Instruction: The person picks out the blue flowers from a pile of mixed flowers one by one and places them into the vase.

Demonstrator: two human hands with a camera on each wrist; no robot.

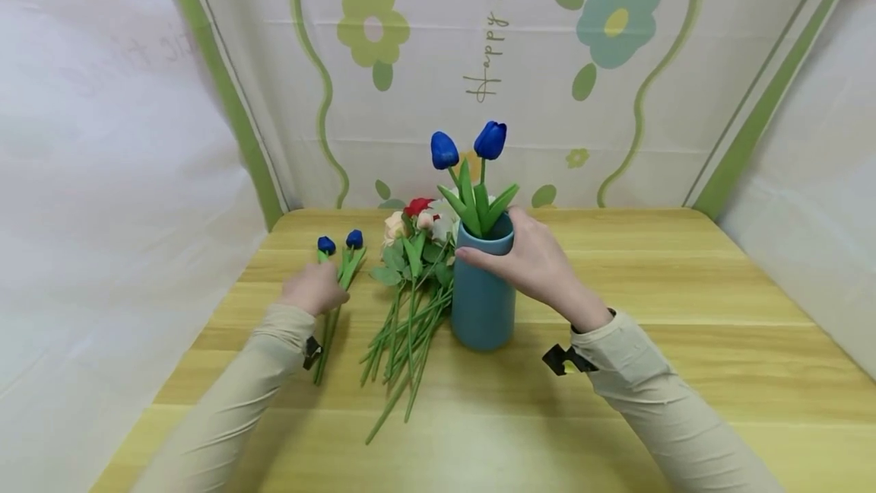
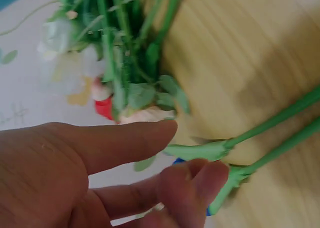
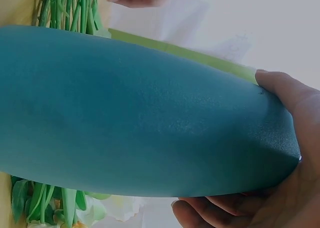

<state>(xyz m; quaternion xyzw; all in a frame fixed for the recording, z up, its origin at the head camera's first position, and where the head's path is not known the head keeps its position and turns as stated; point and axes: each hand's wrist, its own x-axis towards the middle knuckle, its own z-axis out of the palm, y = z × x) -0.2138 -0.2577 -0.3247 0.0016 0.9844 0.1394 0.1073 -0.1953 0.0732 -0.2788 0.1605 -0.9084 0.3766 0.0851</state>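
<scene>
My right hand [image 1: 541,261] grips a blue vase [image 1: 483,303] near its rim, thumb in front and fingers round the far side. The vase stands upright, with two blue tulips [image 1: 490,141] rising from its mouth. Over on the left, my left hand [image 1: 315,289] hovers at two more blue tulips [image 1: 353,239] lying on the table. In the left wrist view, a gap shows between thumb and fingers, and the green tulip stems [image 2: 280,115] pass beyond the fingertips, not gripped. The right wrist view shows the vase wall [image 3: 150,113] between thumb and fingers.
Between the left hand and the vase lies a heap of artificial flowers with long green stems [image 1: 411,326], including a red bloom [image 1: 419,207] and a cream one [image 1: 395,227]. A wooden table [image 1: 650,402] carries everything. Behind it hangs a printed cloth [image 1: 438,44].
</scene>
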